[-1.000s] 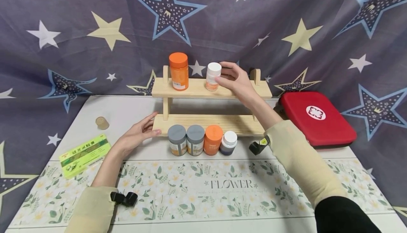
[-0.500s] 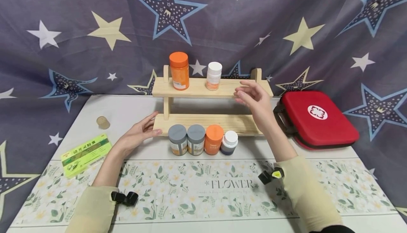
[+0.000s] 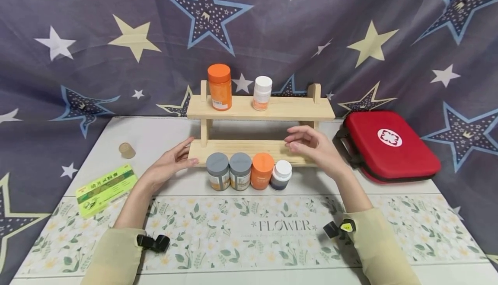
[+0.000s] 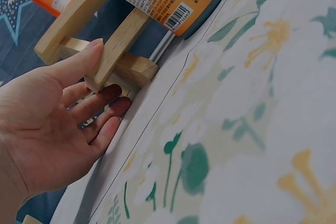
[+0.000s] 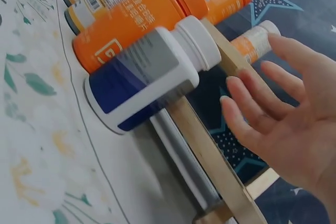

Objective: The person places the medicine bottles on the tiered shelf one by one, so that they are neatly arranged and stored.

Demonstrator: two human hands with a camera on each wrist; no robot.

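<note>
A two-tier wooden shelf [image 3: 260, 108] stands at the back of the table. My left hand [image 3: 165, 167] holds the left end of its lower board, thumb [image 4: 84, 61] on one side and fingers below it. On the upper board stand an orange bottle [image 3: 219, 88] and a white pill bottle [image 3: 262, 94]. In front of the lower board are two grey-lidded bottles [image 3: 218, 171], an orange bottle [image 3: 262, 171] and a white-and-navy pill bottle [image 5: 149, 77]. Over the right part of the lower board hovers my right hand [image 3: 317, 150], holding nothing, fingers loosely bent.
A red first-aid case [image 3: 391, 146] lies at the right. Left of the shelf are a green medicine box [image 3: 106, 190] and a small brownish cylinder [image 3: 126, 150]. A floral mat [image 3: 272, 241] covers the front of the table; a star-patterned cloth [image 3: 272, 25] hangs behind.
My right hand has let go of the white pill bottle on the upper board and moved down and right to the lower board. My left hand stays on the shelf end.
</note>
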